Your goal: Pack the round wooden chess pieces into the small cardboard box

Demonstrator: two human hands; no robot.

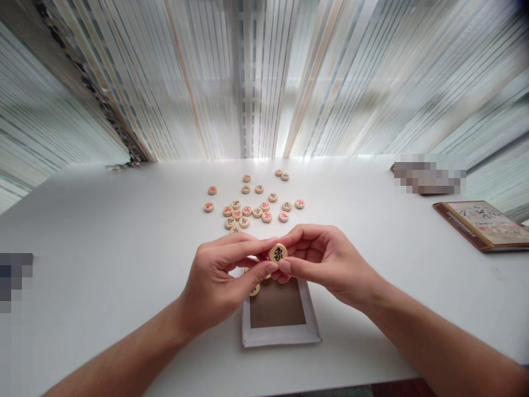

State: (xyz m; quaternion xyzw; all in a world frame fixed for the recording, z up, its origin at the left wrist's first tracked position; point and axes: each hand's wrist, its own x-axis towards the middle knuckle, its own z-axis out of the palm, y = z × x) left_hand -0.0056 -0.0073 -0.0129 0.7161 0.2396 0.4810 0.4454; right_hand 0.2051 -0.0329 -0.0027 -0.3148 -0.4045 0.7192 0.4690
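Above a little box (281, 337), both hands meet and hold one round piece (278, 253) up in the air. The piece is pale wood with a black mark on its face, and the face looks at the camera. The left hand (219, 275) is mostly closed. Its thumb and first finger pinch the left edge of the piece, and its other fingers curl in. The right hand (324, 264) is mostly closed too. Its thumb and first finger pinch the right edge. The fingertips of the two hands touch each other around the piece.

The box is flat and open, with white walls and a brown floor. It lies on the white table (124, 231), right below the hands. A second piece (254, 290) peeks out under the left hand, by the far left corner of the box.

More round pieces (252, 209) lie loose on the table just past the hands. Some have red marks and some have black. A flat brown pack (483, 223) with a picture on top lies far off to the right.
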